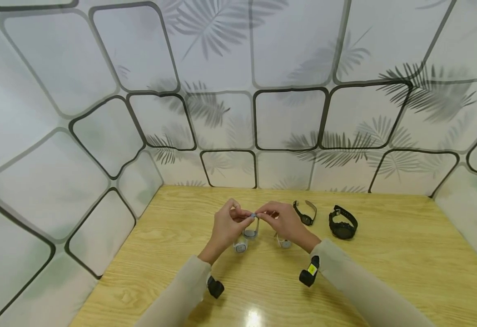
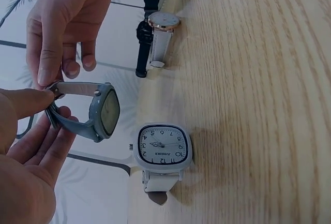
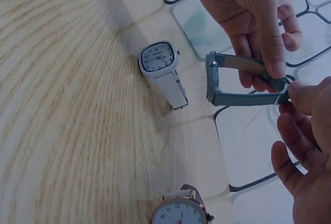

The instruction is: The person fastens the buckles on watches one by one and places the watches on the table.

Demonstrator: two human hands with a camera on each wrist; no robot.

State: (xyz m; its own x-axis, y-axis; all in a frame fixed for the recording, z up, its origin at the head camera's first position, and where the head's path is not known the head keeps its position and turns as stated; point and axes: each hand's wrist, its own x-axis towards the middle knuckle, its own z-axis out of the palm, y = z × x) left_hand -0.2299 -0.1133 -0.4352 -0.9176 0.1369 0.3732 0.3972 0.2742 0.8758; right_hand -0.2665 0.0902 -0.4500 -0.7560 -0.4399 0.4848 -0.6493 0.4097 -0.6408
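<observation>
A blue-grey wristwatch hangs in the air between my hands, its strap closed into a loop with the case lowest. In the head view my left hand pinches the strap at its buckle end between thumb and fingers. From the other side, my right hand pinches the same strap end, fingertips meeting the left ones. The buckle is partly covered by the fingertips. Just below on the table lies a white square-faced watch. A white-strapped watch with a rose-gold case lies under my right hand.
Farther right on the wooden table lie a slim black watch and a bulkier black watch. A patterned cloth wall rises behind and at both sides. Each wrist carries a small black camera.
</observation>
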